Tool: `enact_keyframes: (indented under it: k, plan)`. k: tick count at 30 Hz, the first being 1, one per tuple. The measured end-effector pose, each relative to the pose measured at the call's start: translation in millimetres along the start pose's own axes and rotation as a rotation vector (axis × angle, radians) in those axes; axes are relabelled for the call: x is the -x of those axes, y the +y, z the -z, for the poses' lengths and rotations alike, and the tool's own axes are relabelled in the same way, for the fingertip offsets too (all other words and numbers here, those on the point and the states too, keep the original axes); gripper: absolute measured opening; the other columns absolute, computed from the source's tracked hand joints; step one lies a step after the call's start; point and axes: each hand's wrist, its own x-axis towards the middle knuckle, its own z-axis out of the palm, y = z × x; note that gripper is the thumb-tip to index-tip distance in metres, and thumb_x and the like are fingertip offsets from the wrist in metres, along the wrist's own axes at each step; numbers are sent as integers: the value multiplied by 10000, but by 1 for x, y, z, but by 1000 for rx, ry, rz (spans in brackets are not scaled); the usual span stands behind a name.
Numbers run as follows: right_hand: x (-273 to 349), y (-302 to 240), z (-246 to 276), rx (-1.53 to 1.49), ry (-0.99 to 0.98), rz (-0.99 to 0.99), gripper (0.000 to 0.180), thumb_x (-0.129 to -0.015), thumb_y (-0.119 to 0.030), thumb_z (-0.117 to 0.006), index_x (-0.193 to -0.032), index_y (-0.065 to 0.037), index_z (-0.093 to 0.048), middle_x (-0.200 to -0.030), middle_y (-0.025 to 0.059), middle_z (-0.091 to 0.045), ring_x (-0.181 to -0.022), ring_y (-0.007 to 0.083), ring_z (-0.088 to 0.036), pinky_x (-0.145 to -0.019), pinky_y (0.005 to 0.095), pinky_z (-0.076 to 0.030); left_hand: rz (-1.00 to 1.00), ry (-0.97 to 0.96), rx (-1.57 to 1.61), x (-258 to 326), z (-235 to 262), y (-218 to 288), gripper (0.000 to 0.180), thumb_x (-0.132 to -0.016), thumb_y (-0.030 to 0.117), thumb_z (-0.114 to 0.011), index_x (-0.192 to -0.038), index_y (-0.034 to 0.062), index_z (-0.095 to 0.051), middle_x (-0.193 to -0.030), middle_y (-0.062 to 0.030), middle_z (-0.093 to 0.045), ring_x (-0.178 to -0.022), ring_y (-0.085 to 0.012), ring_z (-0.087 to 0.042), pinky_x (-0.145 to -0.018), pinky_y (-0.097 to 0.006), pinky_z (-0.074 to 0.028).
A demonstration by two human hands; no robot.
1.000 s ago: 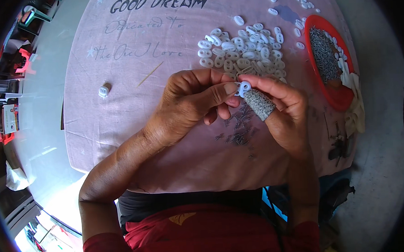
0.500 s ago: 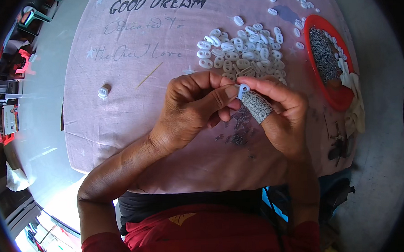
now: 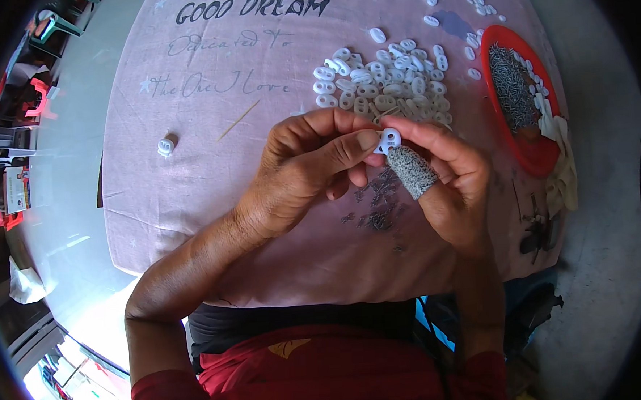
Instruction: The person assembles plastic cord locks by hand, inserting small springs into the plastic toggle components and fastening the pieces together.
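Note:
Above the pink cloth, my two hands meet around a small white plastic oval piece [image 3: 390, 138] with holes in it. My left hand [image 3: 297, 165] is closed, its thumb and forefinger pinching the piece's left side. My right hand [image 3: 457, 178] grips the other side between forefinger and thumb; a speckled grey sleeve [image 3: 412, 171] covers that thumb. Just beyond my fingers lies a heap of similar white ovals [image 3: 404, 76]. Below the hands, small dark metal bits [image 3: 379, 211] are scattered on the cloth. My fingers hide part of the held piece.
A red tray [image 3: 539, 156] at the right holds many small metal parts and some white pieces. A pale glove-like cloth [image 3: 561, 162] and dark tools [image 3: 536, 232] lie near it. On the left are a thin stick [image 3: 239, 121] and a small white stack [image 3: 165, 146].
The white piece has turned between my fingers, and more of its face now shows. Both hands stay in nearly the same place, still pinching it.

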Motion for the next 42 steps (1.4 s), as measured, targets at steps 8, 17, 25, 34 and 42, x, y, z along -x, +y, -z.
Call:
enact_keyframes:
  k: [8, 17, 25, 34, 42]
  plan:
    - [2, 1, -3, -3, 29, -55, 323, -833, 129, -503, -1134, 96, -616, -1085, 124, -644, -992, 159, -629, -909, 269, -490, -126, 0, -129, -1, -1, -9, 127, -942, 123, -636, -1015, 19, -635, -815, -16, -664, -641, -28, -567, -519, -159, -424]
    - [-1, 2, 5, 47, 165, 25, 326, -801, 166, -554, -1093, 59, -651, -1025, 89, -665, -921, 100, -630, -808, 213, -496, -60, 25, -45, -2, 1, -4, 128, -961, 160, -614, -1045, 63, -606, -846, -1, -654, -661, -25, -548, -544, -154, -405]
    - [-2, -3, -1, -15, 111, -94, 375, -813, 157, -542, -1158, 50, -644, -1012, 67, -659, -958, 105, -619, -855, 230, -485, 33, -27, 96, -4, 7, -2, 166, -947, 145, -623, -1090, 64, -606, -853, -24, -665, -673, -44, -569, -516, -165, -366]
    - [1, 5, 2, 232, 59, 2, 378, -784, 129, -578, -1123, -7, -674, -929, 34, -662, -847, 69, -617, -705, 196, -483, 66, -63, -28, -5, 7, -1, 181, -924, 160, -658, -1064, 56, -612, -836, -5, -652, -657, -29, -543, -524, -163, -355]
    - [-3, 4, 2, -24, 101, 1, 371, -822, 143, -554, -1169, 43, -638, -1050, 69, -663, -962, 106, -624, -853, 229, -490, 34, -4, -88, -1, 5, 3, 196, -921, 188, -666, -1056, 55, -613, -818, -1, -637, -649, -28, -528, -526, -163, -353]
